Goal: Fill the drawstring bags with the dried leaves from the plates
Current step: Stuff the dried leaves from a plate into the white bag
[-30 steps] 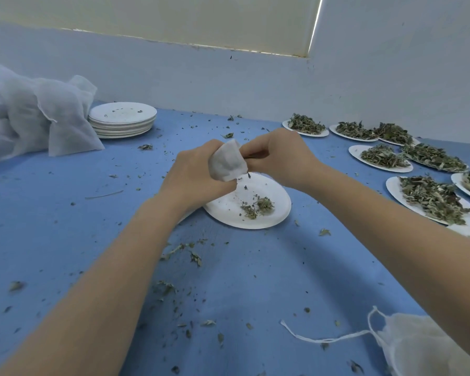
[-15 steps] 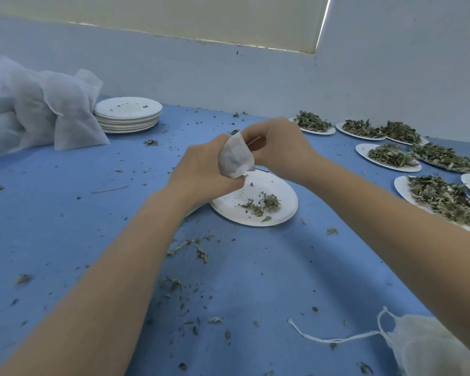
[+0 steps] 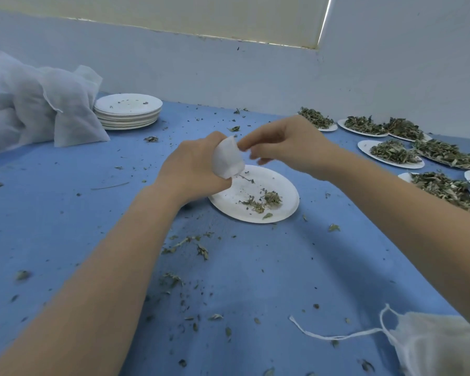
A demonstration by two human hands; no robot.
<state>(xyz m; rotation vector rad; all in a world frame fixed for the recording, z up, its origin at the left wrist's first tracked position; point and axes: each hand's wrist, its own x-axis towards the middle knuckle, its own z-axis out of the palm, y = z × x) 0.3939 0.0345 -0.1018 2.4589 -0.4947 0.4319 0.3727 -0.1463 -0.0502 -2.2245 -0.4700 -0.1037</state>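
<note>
My left hand (image 3: 193, 166) grips a small white drawstring bag (image 3: 227, 158) just above the left rim of a white paper plate (image 3: 285, 191). A few dried leaves (image 3: 263, 200) are left on that plate. My right hand (image 3: 285, 143) hovers at the bag's top edge, its fingertips blurred; I cannot tell whether they pinch the bag or its string.
Several plates heaped with dried leaves (image 3: 394, 153) line the right side. A stack of empty plates (image 3: 128, 111) and a pile of white bags (image 3: 38, 104) lie at the back left. Another white bag with a loose drawstring (image 3: 432, 346) lies front right. Leaf crumbs litter the blue table (image 3: 65, 213).
My right hand has lifted slightly from the bag's mouth and its fingers have loosened. A few more leaf bits lie on the plate. My left hand still holds the bag.
</note>
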